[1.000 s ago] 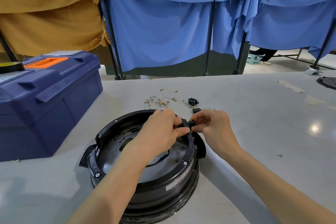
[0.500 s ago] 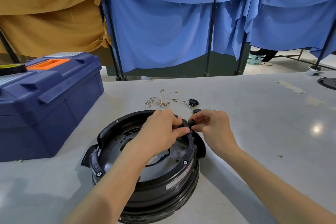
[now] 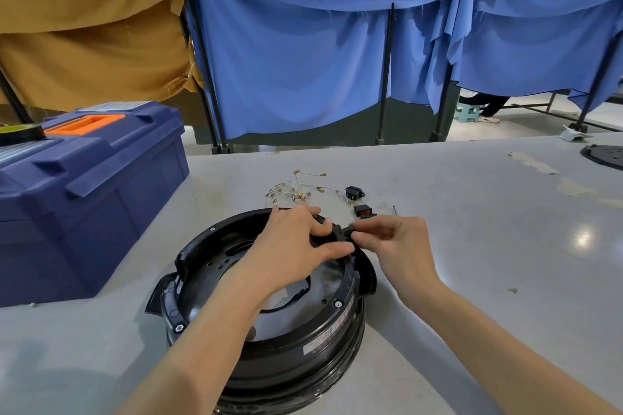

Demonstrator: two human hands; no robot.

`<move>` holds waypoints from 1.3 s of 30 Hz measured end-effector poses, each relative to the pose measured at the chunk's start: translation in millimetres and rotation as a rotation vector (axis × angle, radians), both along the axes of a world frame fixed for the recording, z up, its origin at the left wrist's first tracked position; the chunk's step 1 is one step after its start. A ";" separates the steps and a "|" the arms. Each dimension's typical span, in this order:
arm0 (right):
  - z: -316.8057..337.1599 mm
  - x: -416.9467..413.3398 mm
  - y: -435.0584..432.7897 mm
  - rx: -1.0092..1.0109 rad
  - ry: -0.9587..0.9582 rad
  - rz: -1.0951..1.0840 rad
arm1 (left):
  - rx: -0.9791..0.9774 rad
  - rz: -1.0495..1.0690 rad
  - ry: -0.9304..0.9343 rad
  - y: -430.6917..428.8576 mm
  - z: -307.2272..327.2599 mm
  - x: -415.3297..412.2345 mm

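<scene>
Our right hand point(image 3: 396, 248) pinches the small black clip point(image 3: 344, 231) in its fingers, the clip jutting rightward off the far rim of the round black housing point(image 3: 276, 350) on the bench point(image 3: 488, 263), whose rim our left hand point(image 3: 291, 246) grips just beside it.

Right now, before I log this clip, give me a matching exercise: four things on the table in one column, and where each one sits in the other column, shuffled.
Things
1. blue toolbox
2. wire bundle
3. small black part
4. round black housing

Places
A. pinched by the right hand at the housing's rim
B. on the left side of the table
C. nearest the camera, held at its rim by the left hand
D. lying loose beyond the housing

Pairs: 1-B, 2-D, 3-A, 4-C
</scene>
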State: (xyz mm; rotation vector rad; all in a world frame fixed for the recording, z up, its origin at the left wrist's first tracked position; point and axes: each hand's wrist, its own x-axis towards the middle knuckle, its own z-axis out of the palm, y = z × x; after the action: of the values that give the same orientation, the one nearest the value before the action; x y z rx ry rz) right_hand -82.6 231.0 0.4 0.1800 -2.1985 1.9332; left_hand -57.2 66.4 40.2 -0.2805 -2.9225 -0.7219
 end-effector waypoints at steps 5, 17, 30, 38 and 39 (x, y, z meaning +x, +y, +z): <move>-3.2 2.2 -5.4 0.005 -0.013 -0.060 | -0.003 0.005 -0.016 0.2 -2.3 -0.8; -2.2 -2.8 -6.6 0.090 0.004 -0.076 | 0.013 -0.002 -0.044 2.1 1.9 2.1; -3.5 -2.4 -6.8 0.184 0.046 -0.061 | -0.002 0.008 -0.039 3.1 0.3 0.2; -1.5 -2.3 -6.5 0.198 0.053 -0.054 | 0.015 0.003 -0.027 3.0 0.9 1.1; -1.9 0.1 -6.1 0.206 0.064 -0.046 | 0.024 0.001 -0.022 2.9 0.4 1.1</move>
State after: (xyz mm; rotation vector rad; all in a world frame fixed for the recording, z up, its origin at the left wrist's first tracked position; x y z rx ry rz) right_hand -82.5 224.9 -1.5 0.2178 -2.3351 1.6514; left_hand -56.0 69.3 40.5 -0.2702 -2.9325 -0.7639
